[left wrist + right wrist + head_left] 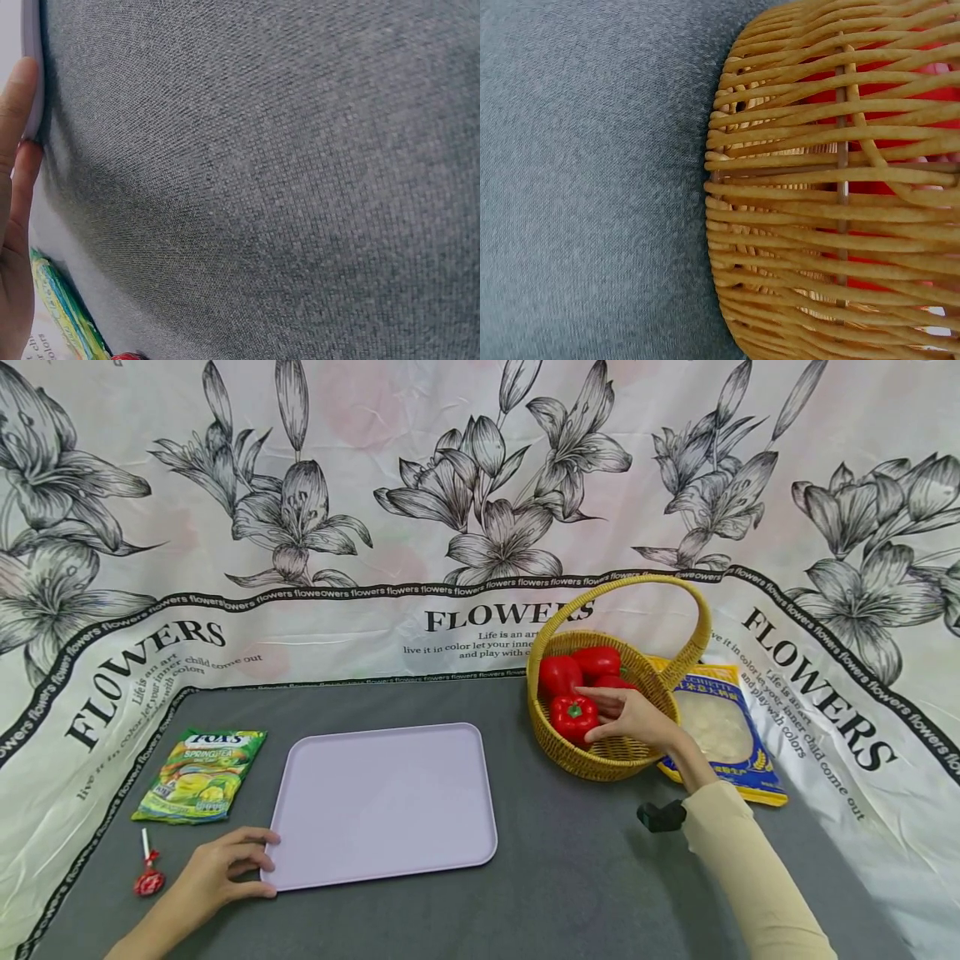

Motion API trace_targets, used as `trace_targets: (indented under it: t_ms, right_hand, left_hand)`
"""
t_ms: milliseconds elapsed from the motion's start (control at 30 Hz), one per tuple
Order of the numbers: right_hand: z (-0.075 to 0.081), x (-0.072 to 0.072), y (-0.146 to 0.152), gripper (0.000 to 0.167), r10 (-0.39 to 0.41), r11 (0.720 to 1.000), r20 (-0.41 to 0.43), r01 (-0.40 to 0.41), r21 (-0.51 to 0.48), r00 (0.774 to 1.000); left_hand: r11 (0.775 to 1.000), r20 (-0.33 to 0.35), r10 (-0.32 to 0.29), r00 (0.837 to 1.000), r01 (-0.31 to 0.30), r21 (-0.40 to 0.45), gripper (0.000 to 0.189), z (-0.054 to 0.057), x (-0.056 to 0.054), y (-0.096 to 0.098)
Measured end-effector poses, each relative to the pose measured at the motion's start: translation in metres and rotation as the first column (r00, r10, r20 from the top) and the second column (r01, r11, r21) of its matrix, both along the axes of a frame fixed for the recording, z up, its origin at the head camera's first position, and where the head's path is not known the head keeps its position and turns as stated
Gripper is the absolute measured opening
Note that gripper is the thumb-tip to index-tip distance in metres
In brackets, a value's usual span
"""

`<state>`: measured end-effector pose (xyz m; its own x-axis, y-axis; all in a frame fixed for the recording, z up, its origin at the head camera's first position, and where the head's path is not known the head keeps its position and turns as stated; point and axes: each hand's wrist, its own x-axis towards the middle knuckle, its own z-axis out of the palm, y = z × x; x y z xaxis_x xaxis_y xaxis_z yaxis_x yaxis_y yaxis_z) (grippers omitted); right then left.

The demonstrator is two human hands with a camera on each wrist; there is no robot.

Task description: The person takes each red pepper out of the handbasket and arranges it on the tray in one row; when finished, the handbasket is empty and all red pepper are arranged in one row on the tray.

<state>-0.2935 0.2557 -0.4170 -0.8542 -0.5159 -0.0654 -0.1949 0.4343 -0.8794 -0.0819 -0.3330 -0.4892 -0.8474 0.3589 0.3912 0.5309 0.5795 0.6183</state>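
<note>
Inside the yellow wicker basket (592, 768), my right hand (633, 718) holds a red bell pepper (573, 718), fingers at its top and thumb low on its right side. More red peppers (597, 662) lie behind it. In the right wrist view the basket wall (795, 225) mostly hides the hand and peppers. My left hand (221, 868) touches the left edge of a pale lilac tray (382, 806) near its front corner. Its fingers (16, 97) lie fairly straight against the tray's rim in the left wrist view.
A green and yellow FOX'S candy bag (198, 777) lies left of the tray, with a red-wrapped lollipop (149, 881) in front of it. A blue and yellow pasta bag (720, 727) lies partly behind the basket. A floral cloth (375, 635) hangs behind the grey table (555, 868).
</note>
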Motion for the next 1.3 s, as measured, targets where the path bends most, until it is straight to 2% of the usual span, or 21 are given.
trace_targets:
  t_ms: [300, 500, 767, 1033, 1300]
  right_hand:
    - [-0.005, -0.001, 0.002, 0.067, -0.041, 0.996, 0.075, 0.046, -0.071, 0.996]
    - [-0.001, 0.000, 0.003, 0.068, -0.051, 0.995, 0.109, 0.059, -0.079, 0.993]
    - [0.015, 0.003, 0.002, 0.074, -0.130, 0.981, 0.215, 0.157, -0.115, 0.968]
    - [0.035, 0.012, -0.001, 0.076, -0.143, 0.951, 0.317, 0.219, -0.218, 0.937]
    - [0.051, 0.025, -0.010, 0.072, -0.132, 0.949, 0.300, 0.208, -0.238, 0.945]
  left_hand:
    - [1.000, 0.028, 0.011, 1.000, -0.011, -0.008, 0.034, 0.003, 0.001, 0.001]
    - [1.000, 0.016, 0.011, 1.000, -0.011, -0.014, 0.034, 0.004, 0.002, 0.003]
    - [1.000, 0.033, 0.014, 0.999, -0.013, -0.020, 0.032, 0.005, 0.003, 0.003]
    - [1.000, 0.014, 0.023, 1.000, -0.023, -0.014, 0.035, 0.005, 0.002, 0.003]
    - [0.999, 0.036, 0.030, 0.999, -0.029, -0.015, 0.034, 0.004, 0.003, 0.004]
